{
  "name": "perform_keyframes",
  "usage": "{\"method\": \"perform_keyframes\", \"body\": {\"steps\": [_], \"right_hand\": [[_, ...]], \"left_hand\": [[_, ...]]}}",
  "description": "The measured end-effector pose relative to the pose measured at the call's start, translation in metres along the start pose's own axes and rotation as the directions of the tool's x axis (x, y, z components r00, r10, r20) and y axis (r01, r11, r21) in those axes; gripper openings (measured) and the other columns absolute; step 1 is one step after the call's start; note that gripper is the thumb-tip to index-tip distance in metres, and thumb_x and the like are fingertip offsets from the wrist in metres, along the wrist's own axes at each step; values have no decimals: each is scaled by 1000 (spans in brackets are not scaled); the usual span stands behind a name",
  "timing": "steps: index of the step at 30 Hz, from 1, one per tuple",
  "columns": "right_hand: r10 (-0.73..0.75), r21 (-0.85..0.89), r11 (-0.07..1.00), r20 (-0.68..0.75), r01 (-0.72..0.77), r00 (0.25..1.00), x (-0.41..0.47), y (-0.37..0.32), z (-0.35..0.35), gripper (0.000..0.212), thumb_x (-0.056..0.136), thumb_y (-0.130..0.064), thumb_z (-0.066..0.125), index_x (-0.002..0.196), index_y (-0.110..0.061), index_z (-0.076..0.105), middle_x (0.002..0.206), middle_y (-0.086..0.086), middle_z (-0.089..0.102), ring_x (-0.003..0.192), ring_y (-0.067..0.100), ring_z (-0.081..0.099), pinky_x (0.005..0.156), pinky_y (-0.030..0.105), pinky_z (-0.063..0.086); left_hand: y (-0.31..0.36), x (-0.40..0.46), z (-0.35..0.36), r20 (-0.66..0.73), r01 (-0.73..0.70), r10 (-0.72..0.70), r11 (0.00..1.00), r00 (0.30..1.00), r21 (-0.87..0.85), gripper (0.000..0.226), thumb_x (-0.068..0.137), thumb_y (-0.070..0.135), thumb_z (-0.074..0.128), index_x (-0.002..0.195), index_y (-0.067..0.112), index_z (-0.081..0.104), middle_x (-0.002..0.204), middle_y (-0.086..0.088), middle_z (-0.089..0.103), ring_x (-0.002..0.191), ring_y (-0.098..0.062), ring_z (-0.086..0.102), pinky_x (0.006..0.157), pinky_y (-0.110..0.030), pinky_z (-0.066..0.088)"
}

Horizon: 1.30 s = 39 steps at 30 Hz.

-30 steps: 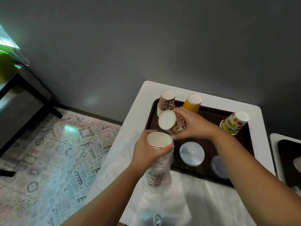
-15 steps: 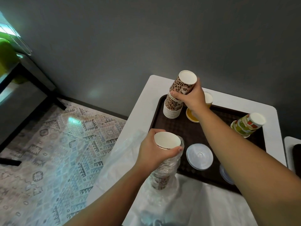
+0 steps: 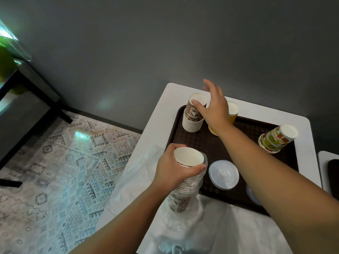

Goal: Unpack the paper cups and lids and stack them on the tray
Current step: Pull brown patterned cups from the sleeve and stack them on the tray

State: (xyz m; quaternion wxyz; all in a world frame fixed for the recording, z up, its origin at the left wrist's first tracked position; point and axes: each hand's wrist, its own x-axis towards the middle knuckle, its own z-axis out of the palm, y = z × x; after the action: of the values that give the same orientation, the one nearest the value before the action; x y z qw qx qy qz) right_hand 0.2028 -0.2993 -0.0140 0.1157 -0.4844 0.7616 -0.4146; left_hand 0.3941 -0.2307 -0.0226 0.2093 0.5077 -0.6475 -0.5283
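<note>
A dark brown tray (image 3: 205, 143) lies on a white table (image 3: 165, 110). At its far left corner stands an upside-down stack of brown patterned cups (image 3: 194, 116). My right hand (image 3: 214, 109) hovers over that stack with fingers spread, the thumb touching the top cup's base. My left hand (image 3: 174, 171) grips a second stack of brown patterned cups (image 3: 187, 173), bases up, still partly inside a clear plastic sleeve (image 3: 183, 204) near the tray's front left. Two clear lids sit on the tray: one (image 3: 223, 175) in full view, the other (image 3: 252, 195) partly hidden by my right forearm.
A yellow cup stack (image 3: 232, 114) stands behind my right hand. A green and orange patterned cup stack (image 3: 277, 139) leans at the tray's right. Loose plastic wrap (image 3: 139, 173) covers the table's front. Another white table with a dark tray (image 3: 333, 173) sits at the right edge. A patterned rug (image 3: 60, 162) covers the floor at left.
My right hand set its brown cup down onto the far-left stack and opened its fingers. My left hand has kept hold of the sleeved stack.
</note>
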Motion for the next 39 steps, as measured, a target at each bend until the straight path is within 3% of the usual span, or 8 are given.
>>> {"method": "perform_keyframes", "body": {"steps": [4,8,12,17,26,30,35,39], "right_hand": [[-131,51,991,238,122,962,-26,-25,-25,50,82,-28,72,126,-16,52,119,-1,55,108,8,54,95,24,45],[-37,-72,989,727,129,686,-55,-41,-46,59,79,-48,69,128,-22,51,118,-8,56,107,7,56,94,32,49],[28,-210,936,846,283,533,-75,-47,-54,67,73,-58,70,127,-24,50,113,-10,57,102,8,55,90,30,48],[9,-197,945,813,260,582,-82,-45,-57,69,74,-53,72,131,-23,49,111,-9,60,100,9,56,88,31,49],[-82,-48,986,686,157,723,-75,-43,-88,57,78,-40,72,130,-32,50,119,-6,49,110,7,49,94,21,41],[-33,84,995,740,-44,672,-70,-24,-104,54,77,-20,77,125,-27,51,121,-3,56,107,11,59,90,24,52],[29,-130,984,786,120,618,-70,2,-95,73,66,-24,86,126,-28,46,121,-10,56,109,7,54,90,21,46],[-58,78,997,659,9,749,-71,-1,-69,71,67,-22,85,126,-24,45,120,-14,54,110,2,51,88,10,39]], "left_hand": [[3,0,2,-11,4,-4,1000,1000,12,66,54,33,91,108,27,53,101,17,59,94,2,55,79,-15,46],[5,-1,5,-15,3,-2,1000,1000,28,68,53,33,91,109,24,53,100,14,62,92,0,58,77,-17,46],[6,-7,5,35,-47,47,999,998,8,73,55,30,91,112,21,46,100,14,60,91,2,57,72,-12,46],[6,-12,8,69,-68,68,998,995,-6,83,54,31,91,116,26,36,108,20,51,97,4,53,77,-10,43],[-1,-15,6,1,16,-16,1000,1000,-11,67,55,38,89,110,21,55,97,9,67,87,-2,63,73,-19,51],[2,-17,5,-53,-14,13,1000,999,-19,65,56,35,89,108,23,53,98,14,63,93,0,58,74,-14,46],[0,-20,7,-86,-28,25,999,996,-33,67,54,36,90,110,27,53,104,20,57,102,-3,54,85,-18,44],[-3,-20,6,-83,-38,35,999,996,-32,69,54,36,90,112,27,53,108,21,56,101,-1,52,79,-7,39]]}}
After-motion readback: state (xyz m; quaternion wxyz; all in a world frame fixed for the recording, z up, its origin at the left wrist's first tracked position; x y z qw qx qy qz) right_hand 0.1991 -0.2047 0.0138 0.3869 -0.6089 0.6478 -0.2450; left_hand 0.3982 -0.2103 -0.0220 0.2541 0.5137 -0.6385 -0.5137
